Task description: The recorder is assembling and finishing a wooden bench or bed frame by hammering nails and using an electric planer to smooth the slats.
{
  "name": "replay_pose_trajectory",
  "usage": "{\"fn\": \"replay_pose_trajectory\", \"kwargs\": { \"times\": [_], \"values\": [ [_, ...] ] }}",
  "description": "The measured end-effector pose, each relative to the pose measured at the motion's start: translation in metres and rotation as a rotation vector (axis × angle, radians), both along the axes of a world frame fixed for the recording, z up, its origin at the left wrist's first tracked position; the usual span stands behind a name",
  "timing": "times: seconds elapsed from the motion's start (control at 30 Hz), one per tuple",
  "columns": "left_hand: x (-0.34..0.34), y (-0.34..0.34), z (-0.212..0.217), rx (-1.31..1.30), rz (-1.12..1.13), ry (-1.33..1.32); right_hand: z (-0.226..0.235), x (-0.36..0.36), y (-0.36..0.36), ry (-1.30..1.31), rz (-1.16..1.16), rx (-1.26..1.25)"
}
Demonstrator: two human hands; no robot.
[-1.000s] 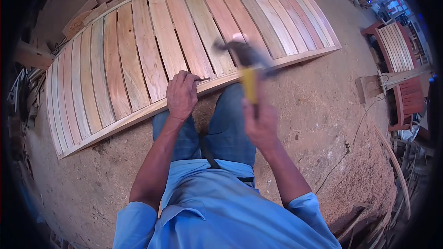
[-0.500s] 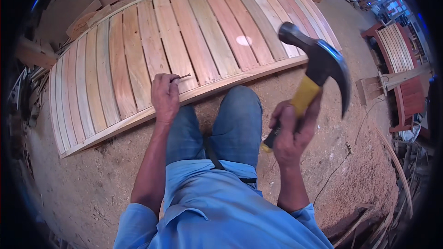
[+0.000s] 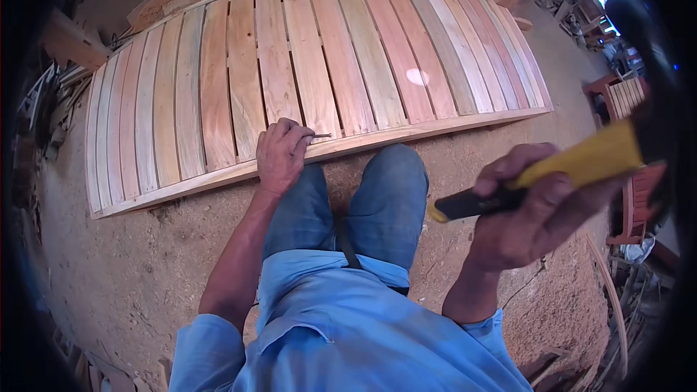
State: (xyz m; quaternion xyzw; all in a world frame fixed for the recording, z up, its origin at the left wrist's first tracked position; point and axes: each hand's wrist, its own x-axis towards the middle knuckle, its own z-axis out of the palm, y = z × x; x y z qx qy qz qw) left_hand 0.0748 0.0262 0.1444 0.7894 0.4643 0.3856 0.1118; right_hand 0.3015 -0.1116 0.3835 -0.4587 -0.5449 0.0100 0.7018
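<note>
My left hand (image 3: 283, 154) pinches a thin nail (image 3: 320, 135) between thumb and fingers. The nail lies nearly level just above the near edge of a slatted wooden panel (image 3: 353, 87), pointing right. That hand rests on or close to the panel's front rail (image 3: 218, 173). Out to the right, my right hand (image 3: 526, 210) is closed round the black and yellow handle of a claw hammer (image 3: 581, 156). The hammer is raised high and close to the camera, its dark head blurred and partly lost at the picture's rim.
Below the panel's front edge are my knees (image 3: 392, 189) in blue jeans. Sawdust (image 3: 559, 312) heaps on the floor at the lower right. A red wooden frame (image 3: 632, 199) stands at the far right. A wooden beam (image 3: 76, 42) stands by the panel's left end.
The hammer has swung right and up, nearer the camera, in my right hand. My left hand still holds the nail by the panel's edge. The whole view has shifted slightly.
</note>
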Motion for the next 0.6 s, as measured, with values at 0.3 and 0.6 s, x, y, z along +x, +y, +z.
{"fn": "replay_pose_trajectory", "kwargs": {
  "times": [0.3,0.6],
  "values": [
    [0.002,-0.002,0.001,0.006,-0.015,0.007,-0.172,0.007,0.000,-0.598,0.180,-0.858],
    [-0.001,-0.003,-0.001,0.000,0.054,-0.121,-0.053,-0.012,-0.003,0.036,0.098,-0.462]
  ]
}}
